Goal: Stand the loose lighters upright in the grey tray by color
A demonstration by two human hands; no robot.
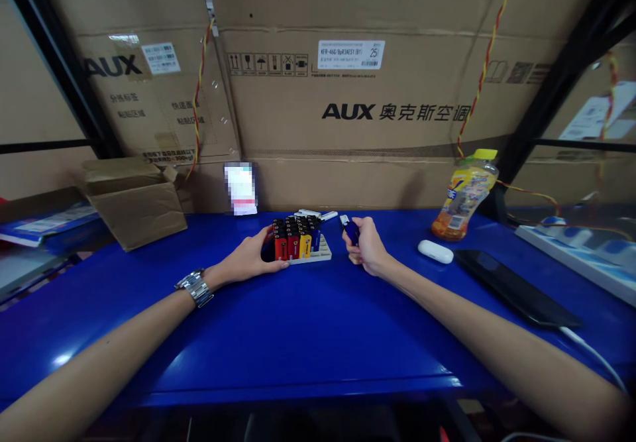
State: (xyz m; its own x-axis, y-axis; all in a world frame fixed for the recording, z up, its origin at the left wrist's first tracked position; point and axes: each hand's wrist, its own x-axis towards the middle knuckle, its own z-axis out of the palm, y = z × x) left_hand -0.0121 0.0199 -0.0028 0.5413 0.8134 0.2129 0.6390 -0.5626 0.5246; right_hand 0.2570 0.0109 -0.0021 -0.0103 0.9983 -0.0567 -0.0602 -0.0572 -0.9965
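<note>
Several lighters (pixel 293 246) in red, yellow and blue stand upright in rows in a pale tray (pixel 322 251) at the middle of the blue table. My left hand (pixel 252 255) wraps round the left side of the tray and its lighters, with the thumb at the front edge. To the right of the tray, my right hand (pixel 366 246) is closed on a dark blue lighter (pixel 351 232), held above the table. A small white piece (pixel 344 219) shows at the top of that lighter. More white pieces (pixel 308 213) lie behind the tray.
A phone-like blurred screen (pixel 241 189) leans on the cardboard behind. An open cardboard box (pixel 136 207) is at the left. On the right are a drink bottle (pixel 462 197), a white case (pixel 435 251), a black phone (pixel 517 286) with a cable and a power strip (pixel 576 256).
</note>
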